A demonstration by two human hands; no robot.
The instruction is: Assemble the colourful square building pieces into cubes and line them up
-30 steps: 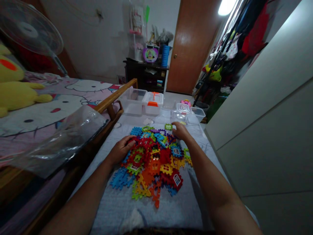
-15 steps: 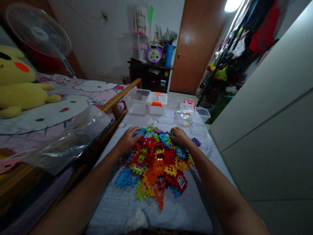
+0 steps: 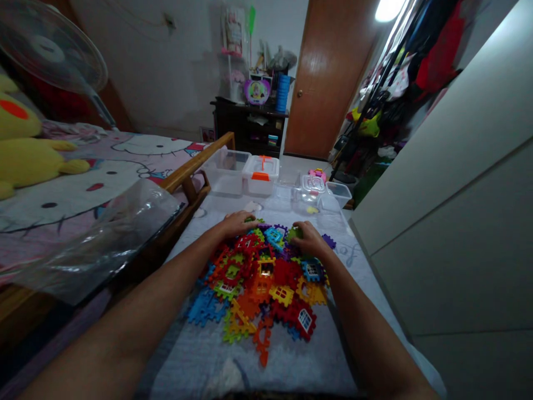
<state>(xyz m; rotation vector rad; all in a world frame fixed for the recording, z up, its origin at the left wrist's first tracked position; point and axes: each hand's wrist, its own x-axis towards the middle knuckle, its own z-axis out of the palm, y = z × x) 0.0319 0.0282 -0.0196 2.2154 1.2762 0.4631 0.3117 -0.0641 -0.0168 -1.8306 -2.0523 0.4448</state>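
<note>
A heap of colourful plastic interlocking building tiles [image 3: 262, 286] with toothed edges lies on a cloth-covered surface; some tiles have window frames. My left hand [image 3: 238, 224] is at the far left edge of the heap, its fingers bent over a green tile [image 3: 251, 220]. On the far right side my right hand [image 3: 310, 240] pinches a green tile [image 3: 295, 233] between thumb and fingers. Next to it are a light blue window tile [image 3: 275, 235] and a purple tile [image 3: 328, 241]. The fingertips of both hands are partly hidden among the tiles.
Behind the heap stand a clear plastic bin [image 3: 227, 173], a lidded box with orange latches [image 3: 261, 175] and smaller clear containers [image 3: 313, 186]. A wooden bed rail [image 3: 200, 161] and a plastic bag [image 3: 112, 233] are at left. A white cabinet [image 3: 453, 222] borders the right.
My left hand has moved right along the heap's far edge, from blue tiles to a green one. My right hand has drawn slightly nearer, with its green tile showing more. The view has shifted slightly.
</note>
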